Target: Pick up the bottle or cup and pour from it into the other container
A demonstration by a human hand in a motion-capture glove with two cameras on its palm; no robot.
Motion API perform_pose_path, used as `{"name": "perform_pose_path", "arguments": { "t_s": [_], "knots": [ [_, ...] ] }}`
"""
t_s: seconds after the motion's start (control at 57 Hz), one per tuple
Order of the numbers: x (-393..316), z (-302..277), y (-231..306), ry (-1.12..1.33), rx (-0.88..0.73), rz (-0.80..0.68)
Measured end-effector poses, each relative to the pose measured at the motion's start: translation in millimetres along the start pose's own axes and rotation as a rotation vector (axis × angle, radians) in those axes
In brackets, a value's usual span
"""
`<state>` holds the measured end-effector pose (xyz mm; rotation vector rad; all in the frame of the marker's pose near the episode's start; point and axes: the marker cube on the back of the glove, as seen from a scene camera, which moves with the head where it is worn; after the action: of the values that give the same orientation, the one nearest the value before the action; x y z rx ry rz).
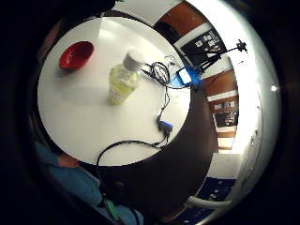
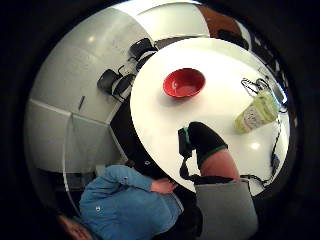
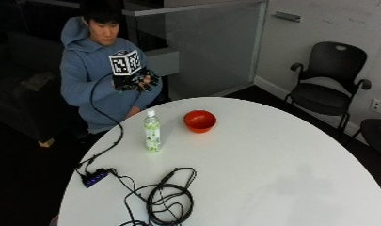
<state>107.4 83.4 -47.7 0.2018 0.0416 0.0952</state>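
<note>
While the gloved hand is raised in the air, these are the particulars of the scene.

Right hand: right hand (image 3: 138, 81) in its black glove is held up at chest height in front of the seated person, above the table's near edge and well apart from both containers; it holds nothing, and whether its fingers are straight or curled cannot be told.
Bottle: bottle (image 3: 152, 131) stands upright on the table, on the person's side, beside the bowl but not touching it; clear plastic, slim and cylindrical, pale yellow-green liquid inside, a light label, a white cap on.
Bowl: bowl (image 3: 199, 120) sits on the table just beside the bottle; round, glossy red, open side up.
Table: table (image 3: 271, 179) is round, with a smooth white top that shows soft reflections.
Between hand and bottle: only open air and bare tabletop.
Other things: coil of black cable (image 3: 168, 200) lies on the table's far part from the person, well apart from the bottle; a small blue-lit hub (image 3: 94, 177) sits at the table's edge with a cable running up toward the hand.
Surroundings: black office chair (image 3: 329, 84) stands by the pale wall.
Bare hand: other hand (image 2: 164, 186) rests low near the table's edge.
</note>
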Motion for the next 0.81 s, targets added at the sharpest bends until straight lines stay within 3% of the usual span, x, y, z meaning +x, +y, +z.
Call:
{"name": "perform_pose_path", "arguments": {
  "t_s": [0.403,0.807],
  "knots": [
    [86,-2,32,-0.196,0.114,0.085],
    [152,32,44,-0.382,0.113,0.179]
  ]
}}
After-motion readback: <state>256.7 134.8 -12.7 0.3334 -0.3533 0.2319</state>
